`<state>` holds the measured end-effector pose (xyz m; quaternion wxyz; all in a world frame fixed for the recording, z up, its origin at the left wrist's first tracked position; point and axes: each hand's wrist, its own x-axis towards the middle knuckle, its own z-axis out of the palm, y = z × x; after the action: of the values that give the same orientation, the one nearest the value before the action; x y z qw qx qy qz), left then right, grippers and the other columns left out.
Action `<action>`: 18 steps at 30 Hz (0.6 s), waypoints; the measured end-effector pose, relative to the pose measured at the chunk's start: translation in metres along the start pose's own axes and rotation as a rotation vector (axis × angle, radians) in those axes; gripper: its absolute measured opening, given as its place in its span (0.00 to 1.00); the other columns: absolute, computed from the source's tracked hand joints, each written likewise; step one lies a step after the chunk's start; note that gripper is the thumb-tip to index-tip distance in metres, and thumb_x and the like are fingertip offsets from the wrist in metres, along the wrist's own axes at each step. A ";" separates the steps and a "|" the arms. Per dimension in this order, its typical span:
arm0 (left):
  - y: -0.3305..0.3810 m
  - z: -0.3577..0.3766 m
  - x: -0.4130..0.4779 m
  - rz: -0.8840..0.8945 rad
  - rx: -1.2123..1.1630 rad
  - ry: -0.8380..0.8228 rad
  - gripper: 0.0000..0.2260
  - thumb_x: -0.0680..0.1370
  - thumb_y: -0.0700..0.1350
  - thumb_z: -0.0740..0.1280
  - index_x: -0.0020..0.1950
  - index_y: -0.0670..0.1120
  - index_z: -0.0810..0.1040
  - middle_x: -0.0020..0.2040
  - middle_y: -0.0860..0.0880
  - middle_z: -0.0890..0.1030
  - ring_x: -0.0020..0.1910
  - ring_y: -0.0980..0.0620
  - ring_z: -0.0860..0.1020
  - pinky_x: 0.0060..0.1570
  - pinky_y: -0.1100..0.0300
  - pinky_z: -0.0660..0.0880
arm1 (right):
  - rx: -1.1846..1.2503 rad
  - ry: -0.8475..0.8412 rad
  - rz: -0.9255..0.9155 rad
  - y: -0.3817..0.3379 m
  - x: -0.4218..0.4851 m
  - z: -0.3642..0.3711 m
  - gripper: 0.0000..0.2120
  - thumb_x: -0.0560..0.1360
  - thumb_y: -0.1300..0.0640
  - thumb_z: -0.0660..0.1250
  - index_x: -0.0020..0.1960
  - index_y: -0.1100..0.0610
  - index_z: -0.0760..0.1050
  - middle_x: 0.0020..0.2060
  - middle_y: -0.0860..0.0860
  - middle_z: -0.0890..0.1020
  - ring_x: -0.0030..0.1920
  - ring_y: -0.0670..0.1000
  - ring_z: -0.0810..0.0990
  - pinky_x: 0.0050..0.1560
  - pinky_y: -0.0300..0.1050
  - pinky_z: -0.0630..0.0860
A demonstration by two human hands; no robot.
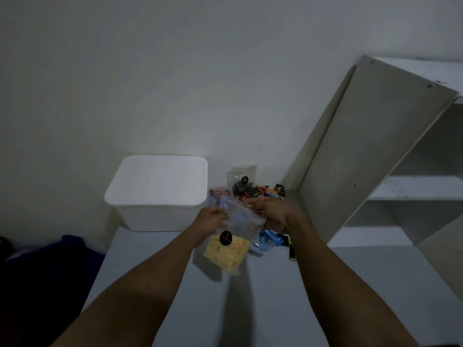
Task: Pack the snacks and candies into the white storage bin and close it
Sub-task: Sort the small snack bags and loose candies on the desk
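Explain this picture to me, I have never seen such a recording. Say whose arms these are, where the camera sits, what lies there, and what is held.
No machine: a person's bare arms, seen from one camera on their head looking down. The left hand grips a clear bag of yellow snacks; the right hand meets its other top corner, grip too blurred to judge. On the table stand the white storage bin, lid on, and a pile of candies beside it.

Both bare forearms reach up from the bottom edge toward the frame's centre. The left hand grips a clear bag by its top. The right hand, back upward, sits at the bag's other corner, its grip hidden.
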<state>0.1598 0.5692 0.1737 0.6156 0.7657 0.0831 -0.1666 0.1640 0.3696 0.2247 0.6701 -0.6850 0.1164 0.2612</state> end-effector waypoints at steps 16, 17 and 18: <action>-0.184 0.036 0.012 -0.221 0.238 0.251 0.40 0.63 0.49 0.80 0.72 0.45 0.67 0.65 0.42 0.75 0.62 0.41 0.76 0.60 0.45 0.76 | -0.127 0.202 0.156 0.162 0.040 0.027 0.17 0.78 0.64 0.66 0.63 0.49 0.69 0.44 0.53 0.79 0.41 0.48 0.77 0.38 0.40 0.72; -0.192 0.037 0.011 -0.193 0.308 0.238 0.43 0.61 0.51 0.80 0.72 0.47 0.66 0.66 0.42 0.73 0.64 0.42 0.75 0.61 0.43 0.76 | -0.204 0.180 0.142 0.166 0.041 0.028 0.17 0.77 0.64 0.66 0.64 0.50 0.70 0.42 0.52 0.79 0.40 0.47 0.77 0.38 0.39 0.71; -0.197 0.038 0.009 -0.177 0.392 0.210 0.44 0.62 0.52 0.80 0.74 0.47 0.65 0.69 0.42 0.71 0.67 0.42 0.72 0.64 0.42 0.73 | -0.290 0.149 0.131 0.170 0.044 0.029 0.17 0.77 0.63 0.66 0.65 0.54 0.71 0.44 0.52 0.79 0.42 0.48 0.77 0.39 0.40 0.73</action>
<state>0.0970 0.5767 -0.0164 0.4261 0.8735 0.1795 -0.1523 0.1086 0.3934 0.0572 0.5352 -0.7829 0.1714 0.2669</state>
